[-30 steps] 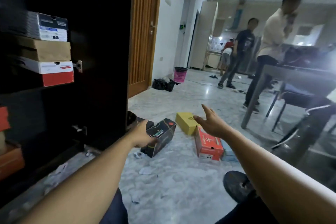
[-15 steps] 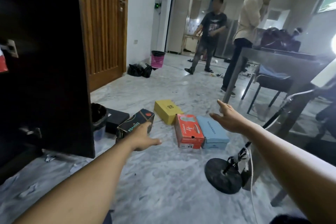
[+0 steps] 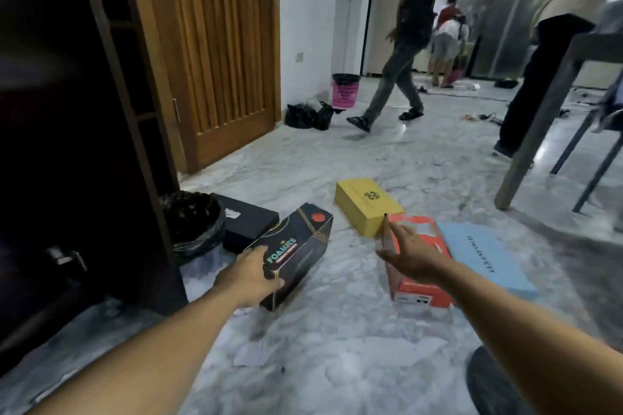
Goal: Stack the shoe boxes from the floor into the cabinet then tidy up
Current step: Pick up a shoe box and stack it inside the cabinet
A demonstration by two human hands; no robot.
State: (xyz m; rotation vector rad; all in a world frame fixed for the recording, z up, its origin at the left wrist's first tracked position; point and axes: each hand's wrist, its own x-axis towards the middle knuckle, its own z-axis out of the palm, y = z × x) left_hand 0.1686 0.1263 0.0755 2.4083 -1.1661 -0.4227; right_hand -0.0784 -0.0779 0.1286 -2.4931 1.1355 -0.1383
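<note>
Five boxes lie on the floor (image 3: pixel 337 347) beside the cabinet (image 3: pixel 84 145). Left hand (image 3: pixel 249 280), grip clamped on the black box (image 3: pixel 300 253) nearest the cabinet; right hand (image 3: pixel 409 254), fingers spread, hovers over the red box (image 3: pixel 414 293).

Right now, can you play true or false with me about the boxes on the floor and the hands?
1. The left hand touches the black Foamies box. True.
2. The yellow box sits on top of the orange box. False: it lies on the floor behind it.
3. The blue box lies beside the orange box. True.
4. The right hand holds the blue box. False: it is open above the orange box.
</note>
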